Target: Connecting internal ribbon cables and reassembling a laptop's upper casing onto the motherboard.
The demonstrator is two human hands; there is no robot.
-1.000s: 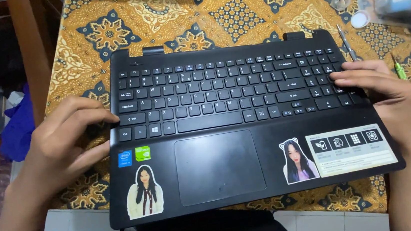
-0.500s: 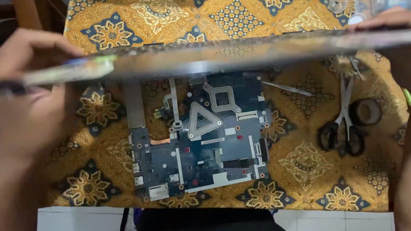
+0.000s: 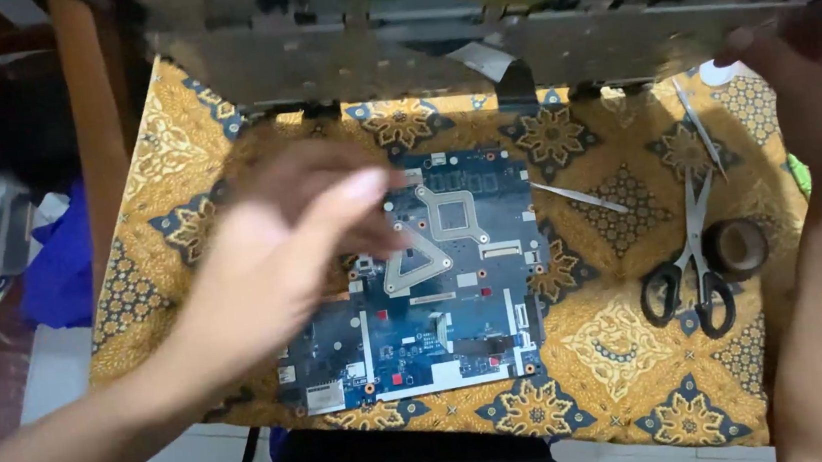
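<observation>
My right hand (image 3: 804,88) grips the right edge of a laptop keyboard cover (image 3: 472,24), tilted up at the top of the view with its metal underside and a flat ribbon cable facing me. My left hand (image 3: 281,238), blurred, fingers apart and holding nothing, hovers over the left part of a blue laptop motherboard (image 3: 438,299). The board lies flat on a yellow patterned tablecloth (image 3: 603,343), with a metal bracket frame near its top.
Black-handled scissors (image 3: 691,274) and a dark tape roll (image 3: 739,248) lie right of the board. Metal tweezers (image 3: 579,199) rest at the board's upper right. A wooden chair post (image 3: 96,141) and a blue cloth (image 3: 57,260) stand to the left.
The keyboard cover was lifted off the table and tipped up and away, uncovering the motherboard. My left hand let go of the cover and moved down over the board.
</observation>
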